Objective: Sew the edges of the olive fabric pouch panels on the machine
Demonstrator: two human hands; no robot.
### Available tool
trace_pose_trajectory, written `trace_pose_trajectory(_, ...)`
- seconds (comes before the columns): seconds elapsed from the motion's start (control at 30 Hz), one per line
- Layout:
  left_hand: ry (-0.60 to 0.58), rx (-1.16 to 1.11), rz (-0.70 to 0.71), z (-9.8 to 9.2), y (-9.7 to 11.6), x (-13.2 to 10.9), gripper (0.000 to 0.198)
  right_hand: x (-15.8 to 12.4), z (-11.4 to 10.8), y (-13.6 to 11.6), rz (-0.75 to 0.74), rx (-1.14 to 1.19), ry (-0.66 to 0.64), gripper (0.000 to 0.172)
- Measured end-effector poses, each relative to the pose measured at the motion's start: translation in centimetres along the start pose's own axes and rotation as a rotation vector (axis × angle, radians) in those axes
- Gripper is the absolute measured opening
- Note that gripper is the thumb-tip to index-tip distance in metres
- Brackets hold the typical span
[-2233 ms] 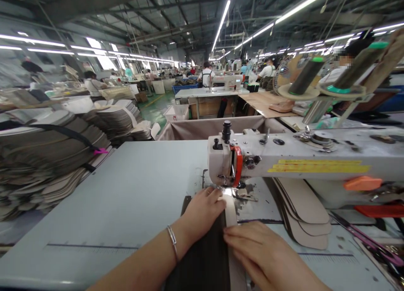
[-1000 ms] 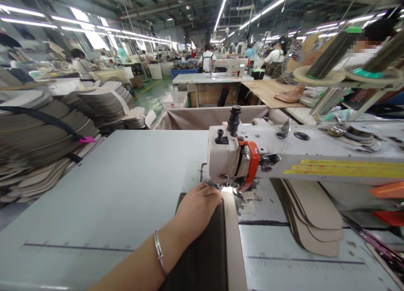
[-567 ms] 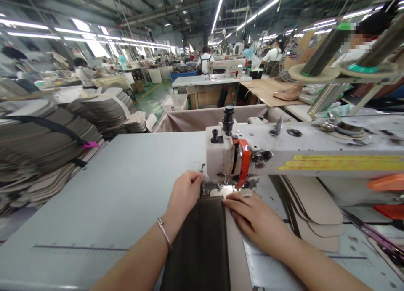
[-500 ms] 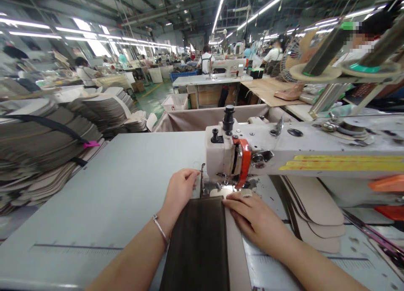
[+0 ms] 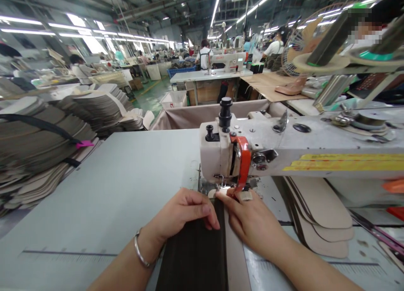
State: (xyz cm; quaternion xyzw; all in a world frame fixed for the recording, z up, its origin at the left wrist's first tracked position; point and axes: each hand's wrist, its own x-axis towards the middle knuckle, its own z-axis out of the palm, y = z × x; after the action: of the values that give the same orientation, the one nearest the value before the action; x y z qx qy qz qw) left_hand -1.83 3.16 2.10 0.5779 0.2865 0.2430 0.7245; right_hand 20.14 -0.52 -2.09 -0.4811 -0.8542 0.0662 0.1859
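Note:
A long dark strip of material (image 5: 192,261) lies on a pale strip (image 5: 235,261), whose right edge shows beside it. Both run lengthwise up to the presser foot of a sewing machine (image 5: 214,152). Above the dark strip is my left hand (image 5: 186,209), its fingers loosely bent downward and nothing visible in them; I cannot tell whether the fingertips touch it. My right hand (image 5: 252,217) is at the strips' far end, close to the needle area, fingers and thumb on their right edge. A pale ring-like band is on one right finger.
Several pale rounded panels (image 5: 322,207) are stacked under the machine arm, with purple-handled scissors (image 5: 378,232) to their right. Banded piles of grey panels (image 5: 41,144) stand left of the table (image 5: 142,165). Thread cones (image 5: 331,36) rise at right. Other people sit or stand farther off.
My left hand has left the spot beside the machine head and moved back and right, over the dark strip. My right index fingertip has shifted slightly left and nearer the presser foot.

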Motion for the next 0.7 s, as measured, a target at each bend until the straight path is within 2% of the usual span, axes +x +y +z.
trace_pose_trajectory(0.17, -0.004, -0.168, -0.059, -0.4, -0.4, -0.3, 0.032, -0.2, 0.2, 0.2, -0.021, -0.004, 0.035, 0.056)
trace_pose_trajectory(0.27, -0.060, -0.152, -0.101, -0.1, -0.3, -0.3, 0.029, -0.2, 0.1, 0.3, -0.052, 0.007, 0.022, 0.063)
trace_pose_trajectory(0.37, -0.103, -0.102, -0.117, 0.2, -0.2, -0.2, 0.026, -0.1, 0.1, 0.2, -0.038, 0.015, 0.019, 0.063)
trace_pose_trajectory(0.43, -0.071, -0.081, -0.096, 0.2, -0.2, -0.1, 0.026, -0.1, 0.2, 0.2, -0.012, 0.005, 0.022, 0.060)
trace_pose_trajectory(0.5, 0.014, -0.034, -0.052, -0.1, -0.3, -0.1, 0.028, -0.1, 0.4, 0.2, 0.006, -0.014, 0.013, 0.056)
trace_pose_trajectory(0.57, 0.144, 0.129, -0.002, -0.4, -0.3, 0.1, 0.030, -0.1, 0.5, 0.2, 0.011, -0.020, 0.002, 0.056)
trace_pose_trajectory(0.6, 0.217, 0.284, 0.026, -0.6, -0.2, 0.2, 0.029, -0.1, 0.5, 0.2, 0.010, -0.019, -0.002, 0.056)
trace_pose_trajectory(0.7, 0.373, 0.898, 0.115, -1.4, -0.2, 1.3, 0.026, 0.0, 0.3, 0.1, 0.011, -0.008, -0.010, 0.058)
